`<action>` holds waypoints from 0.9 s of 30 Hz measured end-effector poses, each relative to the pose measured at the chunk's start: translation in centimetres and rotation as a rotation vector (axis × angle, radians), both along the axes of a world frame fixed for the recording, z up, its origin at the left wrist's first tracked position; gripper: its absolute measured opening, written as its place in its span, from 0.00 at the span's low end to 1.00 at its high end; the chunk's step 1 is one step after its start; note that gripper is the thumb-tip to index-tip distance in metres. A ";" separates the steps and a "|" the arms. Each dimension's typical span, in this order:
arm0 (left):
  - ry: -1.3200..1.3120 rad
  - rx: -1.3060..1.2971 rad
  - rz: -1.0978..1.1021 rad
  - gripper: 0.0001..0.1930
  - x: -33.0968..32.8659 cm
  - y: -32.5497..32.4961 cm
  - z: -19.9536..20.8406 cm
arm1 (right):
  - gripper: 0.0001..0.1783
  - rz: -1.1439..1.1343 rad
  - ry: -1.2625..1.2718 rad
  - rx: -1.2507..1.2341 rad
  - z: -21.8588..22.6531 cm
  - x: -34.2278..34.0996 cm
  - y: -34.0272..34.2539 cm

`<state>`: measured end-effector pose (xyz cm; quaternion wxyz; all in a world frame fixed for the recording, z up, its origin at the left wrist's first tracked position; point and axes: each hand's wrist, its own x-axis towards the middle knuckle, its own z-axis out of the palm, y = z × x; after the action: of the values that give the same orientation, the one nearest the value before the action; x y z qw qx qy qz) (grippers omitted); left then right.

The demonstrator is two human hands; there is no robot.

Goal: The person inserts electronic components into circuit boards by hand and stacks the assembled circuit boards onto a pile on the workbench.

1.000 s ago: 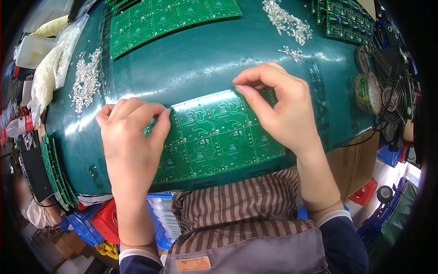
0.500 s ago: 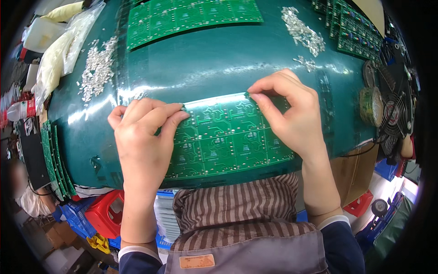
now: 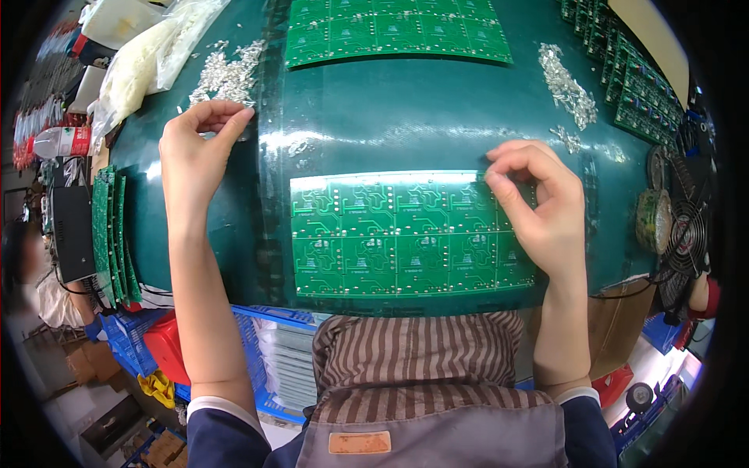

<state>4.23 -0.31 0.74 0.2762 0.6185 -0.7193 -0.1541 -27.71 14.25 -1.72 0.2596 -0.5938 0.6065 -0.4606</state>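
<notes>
A green printed circuit board panel [image 3: 367, 242] lies flat on the green table mat, close to my body. My left hand [image 3: 197, 144] has left it and is at the near edge of a pile of small silvery components [image 3: 226, 74], thumb and fingertips drawn together. Whatever those fingertips may pinch is too small to see. Over the panel's upper right part hovers my right hand [image 3: 542, 195], its thumb and index finger curled close together. Any small part between them cannot be made out. My right palm and wrist cover the panel's right end.
Another green circuit board panel [image 3: 398, 31] lies at the far side. A second silvery component pile [image 3: 568, 86] sits far right, near stacked populated boards [image 3: 644, 97]. Boards stand at the left edge [image 3: 113, 234]. Plastic bags [image 3: 148, 70] lie far left; a tape roll [image 3: 654, 218] and fan [image 3: 686, 226] are right.
My left hand has moved from the panel's top left corner leftward and away to the silvery pile. The right hand stays near the panel's upper right. The whole view has shifted slightly.
</notes>
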 end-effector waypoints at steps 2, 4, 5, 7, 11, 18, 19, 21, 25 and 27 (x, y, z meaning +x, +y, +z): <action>-0.016 0.077 0.020 0.11 -0.4 -0.1 0.1 | 0.04 -0.012 -0.002 0.009 0.0 -0.1 -0.2; -0.029 0.093 0.058 0.10 -0.5 0.1 0.5 | 0.04 0.016 -0.021 0.019 -0.1 -0.1 -0.3; -0.046 0.082 0.061 0.11 -0.4 0.1 0.4 | 0.04 0.022 -0.009 0.009 -0.2 -0.2 -0.3; -0.062 0.077 0.065 0.13 -0.5 0.3 0.1 | 0.04 0.027 0.029 0.028 -0.2 -0.2 -0.6; -0.133 0.039 0.132 0.13 -1.1 0.6 0.0 | 0.04 0.033 0.092 0.029 -0.1 -0.2 -0.6; -0.242 0.090 0.140 0.13 -1.7 0.7 0.9 | 0.04 0.028 0.142 -0.002 0.2 -0.2 -0.5; -0.242 0.090 0.141 0.13 -1.6 0.6 0.8 | 0.04 0.030 0.143 -0.002 0.3 -0.1 -0.5; -0.239 0.076 0.130 0.14 -1.3 0.5 0.2 | 0.04 0.022 0.138 0.049 0.6 0.0 -0.4; -0.378 -0.062 0.078 0.13 -1.0 1.1 -0.5 | 0.04 0.028 0.150 0.007 0.6 0.3 -0.5; -0.313 -0.098 0.041 0.12 -0.9 1.5 -0.2 | 0.04 0.021 0.173 0.000 0.7 0.4 -0.5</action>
<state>3.34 1.19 0.53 0.1937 0.6355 -0.7473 -0.0149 -27.29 13.76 -0.98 0.2110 -0.6375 0.6205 -0.4050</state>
